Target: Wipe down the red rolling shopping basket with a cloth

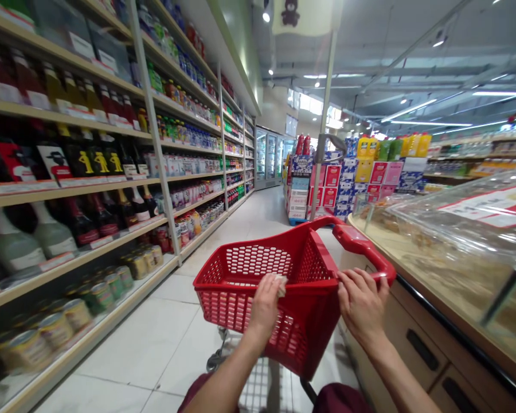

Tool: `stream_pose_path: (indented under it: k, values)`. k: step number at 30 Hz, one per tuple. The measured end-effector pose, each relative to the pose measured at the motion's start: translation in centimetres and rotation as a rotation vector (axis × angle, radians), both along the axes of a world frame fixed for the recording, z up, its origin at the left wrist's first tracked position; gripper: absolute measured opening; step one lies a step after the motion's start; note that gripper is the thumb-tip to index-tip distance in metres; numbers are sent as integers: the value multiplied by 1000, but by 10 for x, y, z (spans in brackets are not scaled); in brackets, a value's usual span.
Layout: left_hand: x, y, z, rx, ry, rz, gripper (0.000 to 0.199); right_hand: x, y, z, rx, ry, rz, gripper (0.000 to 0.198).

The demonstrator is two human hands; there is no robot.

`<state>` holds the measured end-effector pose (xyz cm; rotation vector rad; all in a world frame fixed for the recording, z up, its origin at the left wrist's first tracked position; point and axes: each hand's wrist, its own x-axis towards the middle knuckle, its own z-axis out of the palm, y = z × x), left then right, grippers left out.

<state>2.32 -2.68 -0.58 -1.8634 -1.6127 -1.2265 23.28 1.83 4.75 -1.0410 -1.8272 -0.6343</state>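
Note:
A red plastic shopping cart (316, 332) with a perforated basket stands directly in front of me, turned sideways. On its near rim rests my left hand (265, 304), fingers closed around a crumpled white cloth or tissue (281, 284) that is pressed against the rim. My right hand (363, 301) is curled over the cart's edge at the handle end, beside the curved red handle (384, 267). The visible part of the basket's inside shows only its red walls. Below it are a metal frame and a grey wheel (215, 361).
Shelves (112, 229) of bottles and cans line the left side. A glass-topped counter (447, 229) with drawers runs close along the right. Ahead are stacked cartons (329, 180) and a metal pole (324, 126). The tiled aisle (258, 206) leads back to glass-door coolers (269, 155).

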Motion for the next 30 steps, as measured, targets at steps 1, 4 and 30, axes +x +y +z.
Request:
stream_pose_path:
  k: [1,4,30]
  values:
    - [17,4,6,-3,21,-37,39,0,0,0,5,0,-3,30]
    - [58,15,24,0,73,-193,39,3,-1,1,8,-32,11,31]
    - [9,-7,12,-483,35,-116,61,-27,-6,11,-176,-326,37,39]
